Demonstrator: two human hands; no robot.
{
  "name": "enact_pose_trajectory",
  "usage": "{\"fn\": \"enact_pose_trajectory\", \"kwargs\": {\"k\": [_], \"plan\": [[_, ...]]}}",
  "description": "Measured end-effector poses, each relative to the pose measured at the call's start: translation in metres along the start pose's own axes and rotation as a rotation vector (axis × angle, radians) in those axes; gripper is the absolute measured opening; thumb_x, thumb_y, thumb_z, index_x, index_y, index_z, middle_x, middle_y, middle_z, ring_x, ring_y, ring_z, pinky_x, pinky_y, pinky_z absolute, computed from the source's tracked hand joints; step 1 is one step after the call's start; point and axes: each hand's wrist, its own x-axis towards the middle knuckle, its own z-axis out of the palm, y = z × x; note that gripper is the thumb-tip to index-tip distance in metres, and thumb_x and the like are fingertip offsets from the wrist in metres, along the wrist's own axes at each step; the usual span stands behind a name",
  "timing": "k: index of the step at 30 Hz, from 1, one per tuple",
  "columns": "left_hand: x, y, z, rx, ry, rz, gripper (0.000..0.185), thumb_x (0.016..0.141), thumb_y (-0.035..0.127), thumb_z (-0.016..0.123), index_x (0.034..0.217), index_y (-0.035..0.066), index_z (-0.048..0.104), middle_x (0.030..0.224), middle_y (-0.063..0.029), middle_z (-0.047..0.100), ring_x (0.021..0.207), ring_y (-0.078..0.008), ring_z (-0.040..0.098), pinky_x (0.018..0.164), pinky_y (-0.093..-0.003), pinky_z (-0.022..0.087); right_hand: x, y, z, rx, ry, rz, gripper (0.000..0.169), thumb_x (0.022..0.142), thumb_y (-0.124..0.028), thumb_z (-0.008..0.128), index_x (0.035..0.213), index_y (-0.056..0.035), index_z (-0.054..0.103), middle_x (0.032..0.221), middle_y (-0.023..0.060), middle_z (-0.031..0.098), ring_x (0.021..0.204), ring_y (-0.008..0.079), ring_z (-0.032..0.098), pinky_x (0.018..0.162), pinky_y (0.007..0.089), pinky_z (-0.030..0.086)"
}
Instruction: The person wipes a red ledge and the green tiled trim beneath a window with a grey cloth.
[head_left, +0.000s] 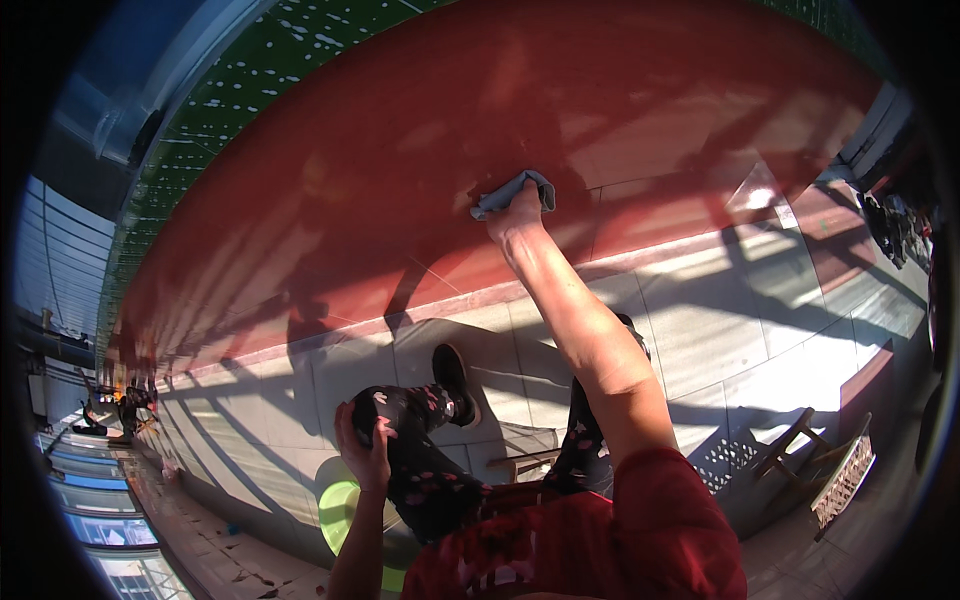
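A folded grey-blue cloth (491, 201) is in my right hand (519, 208), pressed against the red lower part of the wall (420, 150). My right arm reaches straight out to it, and around the cloth the red surface looks darker. On my left knee (373, 411), covered by dark flower-patterned trousers, rests my left hand (365, 450). It holds nothing, and its thumb is spread away from the fingers. Close by that forearm is a light-green plastic basin (339, 504), partly hidden by my arm and leg.
Pale floor tiles (480, 322) run along the wall's foot, striped with shadows. To the right stands a small stool with a woven seat (844, 480). A clear sheet (757, 187) is near the wall at right. Green, white-speckled wall (247, 82) lies above the red.
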Motion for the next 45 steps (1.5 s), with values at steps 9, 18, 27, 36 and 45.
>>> {"fn": "enact_pose_trajectory", "kwargs": {"k": [9,18,27,36,45], "plan": [[0.008,0.024,0.012,0.066,-0.04,0.097,0.056,0.08,0.02,0.068,0.131,0.004,0.052,0.136,-0.0232,0.048,0.122,-0.0422,0.049,0.101,-0.0472,0.041,0.006,0.04,-0.013,0.158,-0.079,0.243,0.045,0.103,-0.049,0.029,0.124,-0.0165,0.052,0.131,0.005,0.054,0.117,0.0268,0.052,0.098,0.0507,0.043],[0.012,0.036,0.019,0.053,-0.049,0.093,0.054,0.08,0.018,0.068,0.13,0.004,0.053,0.135,-0.0231,0.049,0.121,-0.0425,0.05,0.1,-0.0469,0.041,-0.036,-0.097,0.005,0.301,-0.202,0.277,0.053,0.099,-0.038,0.027,0.142,-0.0145,0.045,0.149,0.0068,0.043,0.136,0.0284,0.04,0.114,0.0519,0.027],[0.011,0.031,0.02,0.071,-0.049,0.104,0.053,0.084,0.022,0.069,0.131,0.005,0.052,0.136,-0.0241,0.048,0.122,-0.0433,0.049,0.101,-0.0473,0.04,-0.001,-0.191,-0.023,0.217,-0.239,0.089,0.055,0.101,-0.04,0.022,0.141,-0.0132,0.047,0.146,0.0094,0.047,0.132,0.0302,0.046,0.111,0.0523,0.035],[0.007,0.031,0.006,0.163,0.01,0.07,0.055,0.085,0.023,0.069,0.132,0.004,0.05,0.137,-0.0227,0.047,0.124,-0.042,0.048,0.103,-0.0454,0.04,0.021,-0.186,-0.03,-0.064,-0.156,-0.349,0.054,0.101,-0.038,0.023,0.143,-0.011,0.043,0.147,0.0092,0.045,0.133,0.0298,0.044,0.113,0.0504,0.034],[0.004,0.02,0.003,0.118,0.03,0.058,0.055,0.084,0.023,0.069,0.132,0.004,0.05,0.136,-0.0221,0.048,0.124,-0.0414,0.048,0.104,-0.0459,0.038,0.02,-0.105,-0.03,-0.026,-0.186,-0.093,0.049,0.1,-0.041,0.029,0.135,-0.0161,0.053,0.138,0.0055,0.055,0.127,0.0277,0.051,0.109,0.0515,0.038]]}}
